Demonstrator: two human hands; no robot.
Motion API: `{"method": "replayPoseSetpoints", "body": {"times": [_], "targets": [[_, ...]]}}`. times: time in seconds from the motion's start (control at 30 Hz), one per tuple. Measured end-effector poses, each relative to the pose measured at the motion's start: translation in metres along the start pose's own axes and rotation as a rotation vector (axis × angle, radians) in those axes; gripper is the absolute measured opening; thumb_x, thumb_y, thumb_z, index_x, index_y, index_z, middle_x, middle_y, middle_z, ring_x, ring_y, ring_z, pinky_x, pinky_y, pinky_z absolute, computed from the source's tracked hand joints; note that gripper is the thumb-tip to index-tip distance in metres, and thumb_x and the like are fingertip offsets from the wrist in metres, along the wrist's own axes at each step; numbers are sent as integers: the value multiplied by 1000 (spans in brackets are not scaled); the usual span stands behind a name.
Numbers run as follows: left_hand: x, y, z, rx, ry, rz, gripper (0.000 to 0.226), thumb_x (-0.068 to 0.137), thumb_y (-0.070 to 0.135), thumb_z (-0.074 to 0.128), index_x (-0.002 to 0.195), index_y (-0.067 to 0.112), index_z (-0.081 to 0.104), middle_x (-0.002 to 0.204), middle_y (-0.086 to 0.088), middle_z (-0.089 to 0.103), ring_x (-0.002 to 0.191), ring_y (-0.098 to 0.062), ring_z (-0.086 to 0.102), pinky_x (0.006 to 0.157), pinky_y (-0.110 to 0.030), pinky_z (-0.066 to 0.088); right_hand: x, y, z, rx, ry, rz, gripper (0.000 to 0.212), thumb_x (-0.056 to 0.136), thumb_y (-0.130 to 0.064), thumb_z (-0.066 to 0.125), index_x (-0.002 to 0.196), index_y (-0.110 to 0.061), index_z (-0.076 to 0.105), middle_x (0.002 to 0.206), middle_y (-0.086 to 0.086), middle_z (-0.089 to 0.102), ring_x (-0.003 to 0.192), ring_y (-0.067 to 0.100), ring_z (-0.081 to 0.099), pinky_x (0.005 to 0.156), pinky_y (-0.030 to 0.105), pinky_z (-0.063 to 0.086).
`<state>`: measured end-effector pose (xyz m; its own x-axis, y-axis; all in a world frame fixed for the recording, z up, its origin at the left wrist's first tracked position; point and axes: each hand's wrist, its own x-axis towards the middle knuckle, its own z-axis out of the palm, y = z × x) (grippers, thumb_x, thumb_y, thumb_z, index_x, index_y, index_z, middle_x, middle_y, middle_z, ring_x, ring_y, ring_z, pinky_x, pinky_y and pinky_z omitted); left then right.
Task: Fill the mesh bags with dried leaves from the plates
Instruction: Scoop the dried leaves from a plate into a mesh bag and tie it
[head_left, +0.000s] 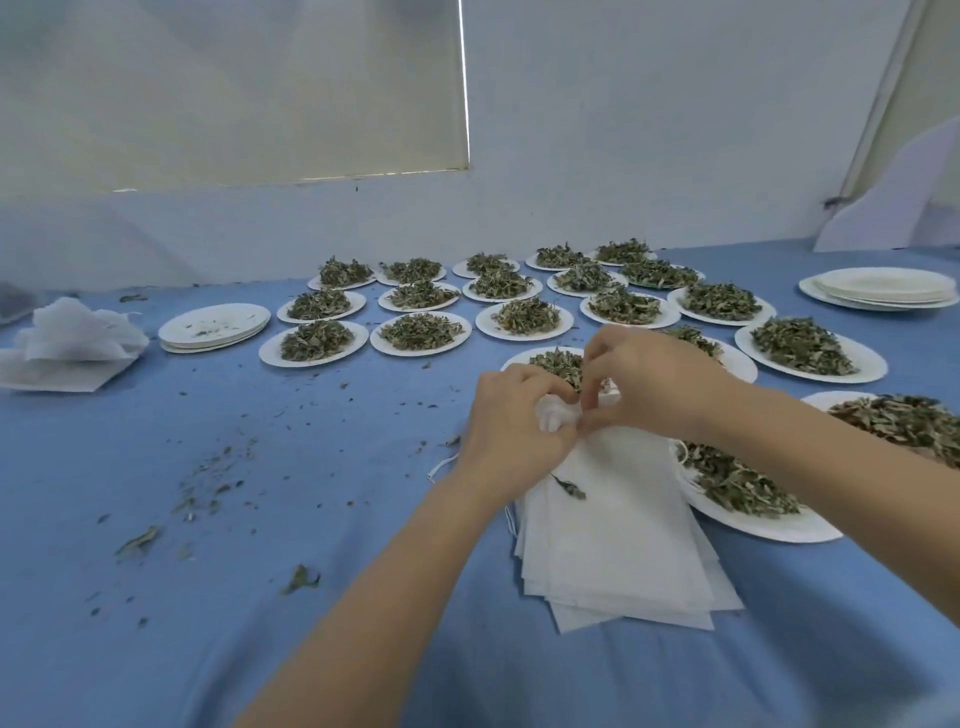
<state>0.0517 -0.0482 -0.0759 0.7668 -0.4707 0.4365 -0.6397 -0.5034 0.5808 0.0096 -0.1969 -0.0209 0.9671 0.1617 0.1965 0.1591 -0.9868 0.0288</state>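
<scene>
The top mesh bag (613, 499) of the near stack on the surface (234, 493) is pinched at its gathered mouth by the left hand (511, 415) and the right hand (644, 382), both grips clamped on the cloth. The bag seems very light, soft and floppy, so it is probably best taken at the mouth hem. The dried leaves (737, 480) on the plate (763, 527) just to the right look brittle and easily spilled.

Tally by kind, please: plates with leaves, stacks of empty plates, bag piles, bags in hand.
Plates of dried leaves: 20
Stacks of empty plates: 2
Piles of mesh bags: 2
Mesh bag pinched between left hand and right hand: 1
Total: 25
</scene>
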Motion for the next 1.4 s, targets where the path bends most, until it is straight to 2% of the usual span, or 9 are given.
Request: {"method": "replayPoseSetpoints", "body": {"times": [0.27, 0.4, 0.6, 0.87, 1.0, 1.1, 1.2, 1.3, 1.4], "targets": [[5, 12, -15, -458, 231, -159, 11, 87, 27, 61, 96, 32, 59, 89, 8, 67, 88, -8, 60, 78, -26, 48, 12, -5, -25, 119, 327, -79, 19, 85, -37, 65, 93, -21, 71, 90, -5, 60, 83, 12, 53, 72, 32, 44], [11, 17, -31, -662, 272, -224, 5, 90, 30, 59, 85, 33, 59, 77, 3, 69, 79, -19, 64, 75, -39, 51, 18, -11, -38, 237, 398, -67, 10, 83, -35, 68, 83, -26, 64, 77, -11, 56, 75, 11, 53, 74, 33, 46], [23, 7, -58, -567, 260, -48, 16, 94, 30, 53, 86, 40, 62, 71, 29, 65, 74, 13, 58, 67, -9, 44, 33, -20, -46, 289, 376, -75, 20, 85, -49, 58, 83, -31, 64, 76, -15, 48, 68, -2, 46, 64, 21, 31], [27, -9, -81, -455, 242, -51, 15, 93, 31, 54, 96, 26, 68, 84, 15, 69, 83, 2, 62, 72, -19, 47, 50, -40, -39, 431, 407, -88, 20, 84, -30, 69, 82, -11, 74, 61, 6, 60, 55, 16, 43, 58, 23, 33], [29, -18, -88, -338, 269, -64, 16, 93, 28, 54, 98, 19, 67, 74, 13, 62, 68, -2, 53, 60, -17, 36, 55, -52, -37, 570, 289, -76, 21, 88, -33, 63, 90, -16, 75, 79, 9, 71, 78, 18, 64, 74, 31, 49], [29, -24, -91, -337, 245, -80, 9, 92, 27, 57, 94, 23, 65, 66, 15, 65, 63, -1, 54, 60, -20, 39, 60, -58, -36, 543, 158, -29, 36, 86, -38, 62, 60, -14, 59, 49, 4, 47, 50, 13, 41, 48, 25, 29], [29, -27, -98, -265, 249, -51, 7, 90, 25, 60, 84, 29, 60, 48, 22, 54, 49, 8, 46, 49, -8, 30, 66, -62, -37, 487, 98, -17, 52, 90, -34, 60, 54, -14, 29, 51, 0, 21, 44, 10, 21, 43, 23, 14], [31, -31, -111, -149, 307, 28, 9, 86, 22, 65, 81, 29, 62, 69, 21, 63, 71, 7, 57, 65, -7, 41, 74, -61, -32, 504, 116, -47, 42, 93, -31, 57, 59, -8, 45, 51, -2, 24, 43, 9, 24, 44, 22, 18], [34, -37, -122, 203, 406, 176, 4, 84, 20, 65, 86, 19, 68, 81, 9, 67, 81, -12, 59, 75, -26, 44, 83, -67, -26, 552, 142, -70, 19, 95, -23, 53, 95, -14, 70, 59, -2, 45, 55, 7, 37, 50, 20, 26]]}}
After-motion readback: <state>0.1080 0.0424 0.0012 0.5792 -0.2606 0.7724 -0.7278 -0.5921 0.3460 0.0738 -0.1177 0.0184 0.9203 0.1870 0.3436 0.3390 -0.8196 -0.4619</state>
